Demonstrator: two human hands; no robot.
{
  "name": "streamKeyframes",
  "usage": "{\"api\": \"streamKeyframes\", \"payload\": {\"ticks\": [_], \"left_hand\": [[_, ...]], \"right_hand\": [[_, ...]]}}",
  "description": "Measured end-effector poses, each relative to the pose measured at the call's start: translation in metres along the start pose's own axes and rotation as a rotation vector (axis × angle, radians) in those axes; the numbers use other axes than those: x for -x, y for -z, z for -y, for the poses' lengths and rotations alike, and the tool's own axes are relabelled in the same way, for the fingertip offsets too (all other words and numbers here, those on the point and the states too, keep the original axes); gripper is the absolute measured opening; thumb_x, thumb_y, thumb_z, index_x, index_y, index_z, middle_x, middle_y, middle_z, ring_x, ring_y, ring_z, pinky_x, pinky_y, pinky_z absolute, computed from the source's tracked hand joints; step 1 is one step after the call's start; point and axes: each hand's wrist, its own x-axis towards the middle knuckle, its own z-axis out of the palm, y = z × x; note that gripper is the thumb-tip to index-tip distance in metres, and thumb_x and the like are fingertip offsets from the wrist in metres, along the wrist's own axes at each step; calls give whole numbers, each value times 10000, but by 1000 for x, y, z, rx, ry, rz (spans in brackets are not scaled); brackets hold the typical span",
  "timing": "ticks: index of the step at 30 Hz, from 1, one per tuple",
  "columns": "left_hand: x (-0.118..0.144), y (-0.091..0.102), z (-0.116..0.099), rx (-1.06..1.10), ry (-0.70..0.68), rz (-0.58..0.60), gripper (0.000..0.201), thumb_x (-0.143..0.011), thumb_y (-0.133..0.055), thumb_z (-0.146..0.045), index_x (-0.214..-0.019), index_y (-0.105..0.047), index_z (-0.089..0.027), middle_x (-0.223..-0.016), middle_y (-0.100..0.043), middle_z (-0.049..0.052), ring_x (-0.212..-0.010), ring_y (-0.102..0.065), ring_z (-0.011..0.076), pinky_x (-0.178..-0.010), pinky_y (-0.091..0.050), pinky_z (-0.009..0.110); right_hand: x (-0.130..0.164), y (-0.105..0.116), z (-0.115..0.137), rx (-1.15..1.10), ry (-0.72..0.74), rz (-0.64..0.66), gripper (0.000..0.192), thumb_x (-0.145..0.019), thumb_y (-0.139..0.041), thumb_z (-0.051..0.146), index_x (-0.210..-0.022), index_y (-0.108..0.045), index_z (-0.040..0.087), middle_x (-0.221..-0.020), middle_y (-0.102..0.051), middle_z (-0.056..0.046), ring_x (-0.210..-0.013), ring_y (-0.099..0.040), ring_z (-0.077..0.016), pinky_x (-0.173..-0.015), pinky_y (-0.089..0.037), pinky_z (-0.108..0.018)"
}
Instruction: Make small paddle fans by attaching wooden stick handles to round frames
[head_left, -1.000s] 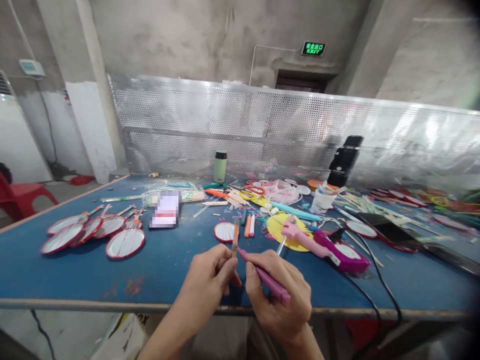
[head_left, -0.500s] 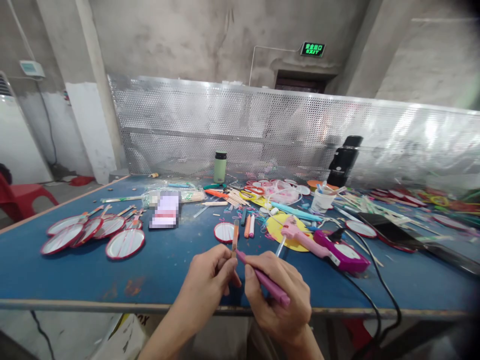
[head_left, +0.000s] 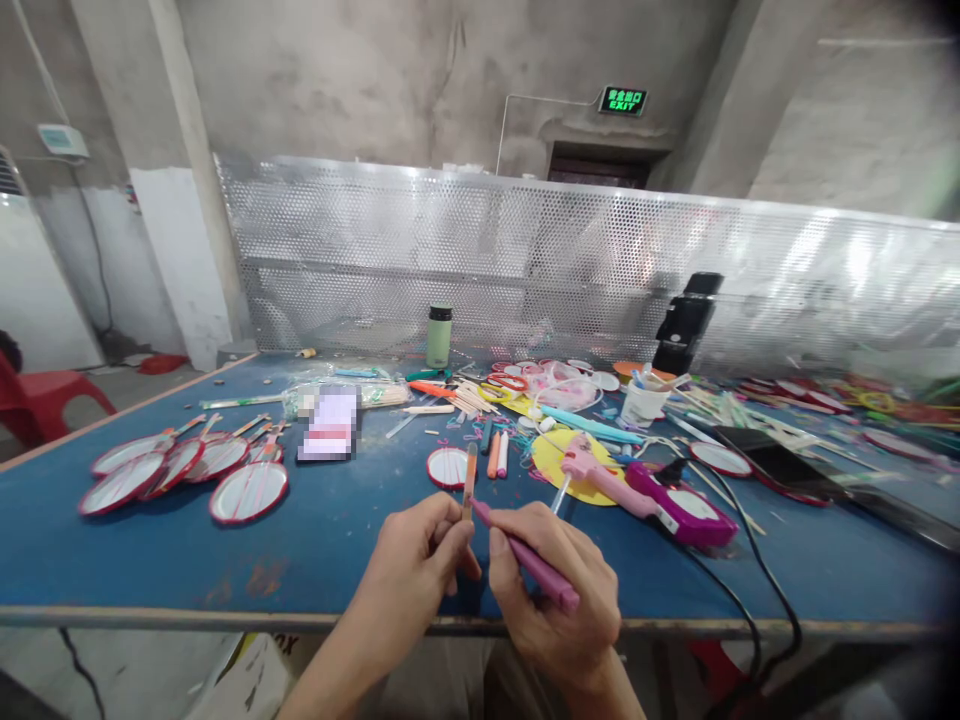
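My left hand (head_left: 416,572) pinches a wooden craft stick (head_left: 469,476) that stands nearly upright, partly coloured orange. My right hand (head_left: 559,595) grips a pink marker (head_left: 534,563) like a pen, its tip touching the stick's lower part. Both hands hover over the near edge of the blue table (head_left: 322,540). Just beyond the stick lies a small red-rimmed white disc (head_left: 448,466).
Several red-rimmed discs on sticks (head_left: 187,470) lie at the left. A pink glue gun (head_left: 600,474), a magenta device with a black cable (head_left: 686,512), a yellow disc (head_left: 559,455), loose markers (head_left: 495,450), a phone (head_left: 780,462), a white cup (head_left: 643,402) and a green bottle (head_left: 439,337) crowd the middle and right.
Almost nothing differs. The hands stay together with the marker tip on the stick; the view has shifted slightly.
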Motion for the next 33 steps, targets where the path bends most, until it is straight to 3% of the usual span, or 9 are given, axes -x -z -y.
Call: {"api": "streamKeyframes", "payload": {"ticks": [5,17,21,26,33], "left_hand": [[1,0,-1,-14,-6,-7,309,-950,-487,-382,-706,-523,-196,-544,-564,-45,-501,-480,107,-518,-340,209],[2,0,-4,-9,1,0,285,-938,-502,-360,-705,-527,-197,-554,-585,-42,-498,-479,107,-513,-336,208],[0,0,-4,-17,-2,0,296,-938,-501,-366,-700,-528,-194,-555,-586,-41,-492,-476,103,-508,-333,205],[0,0,-2,9,1,5,291,-932,-505,-385,-714,-526,-195,-592,-613,-31,-495,-499,105,-508,-360,205],[0,0,-2,-52,-20,-8,302,-937,-495,-364,-693,-539,-193,-540,-594,-38,-481,-497,106,-512,-346,207]], "right_hand": [[0,-1,-1,0,-22,67,147,-865,-570,85,-930,-665,177,-701,-670,-16,-583,-597,-126,-571,-477,-254],[4,-1,-3,-10,-21,12,170,-844,-590,60,-956,-657,168,-734,-675,-18,-614,-604,-125,-606,-481,-252],[6,-1,-4,-16,-47,53,154,-855,-586,79,-950,-662,173,-720,-661,-14,-602,-590,-126,-589,-468,-256],[6,-1,-4,-24,-22,-11,181,-844,-591,59,-968,-647,178,-745,-677,-14,-621,-605,-124,-612,-479,-250],[5,-1,-5,-12,-58,47,147,-854,-576,74,-917,-649,185,-698,-643,-4,-581,-567,-120,-574,-449,-250]]}}
